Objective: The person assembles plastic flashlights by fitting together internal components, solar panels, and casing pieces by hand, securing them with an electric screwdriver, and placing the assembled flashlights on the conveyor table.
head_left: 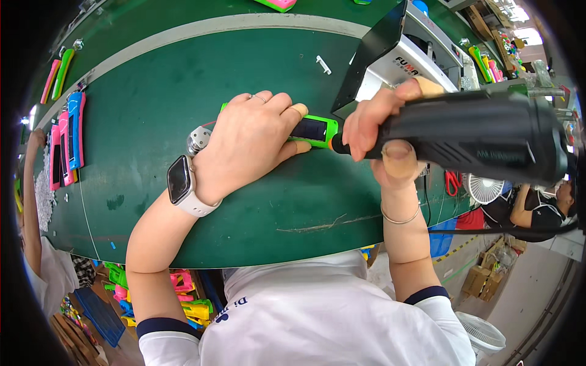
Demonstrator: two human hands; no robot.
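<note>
My left hand (250, 134) is closed over a bright green handheld case with a dark window (309, 129), pressing it against the green tabletop. Most of the case is hidden under the palm. In my right hand (381, 125) is a thick black power screwdriver (476, 134), held sideways, its narrow end at the right end of the case; whether the bit touches a screw cannot be made out. Tan covers sit on some fingertips of both hands. Beside my left wrist lies a round silvery part with dark holes (198, 140), a red wire near it.
A black and white machine (403, 55) stands behind my right hand. One small white plastic piece (323, 64) lies farther back. Pink and blue cases (67, 140) lie at the left, near another person's arm (32, 189). Red scissors (452, 183) and a white fan (485, 189) are at the right.
</note>
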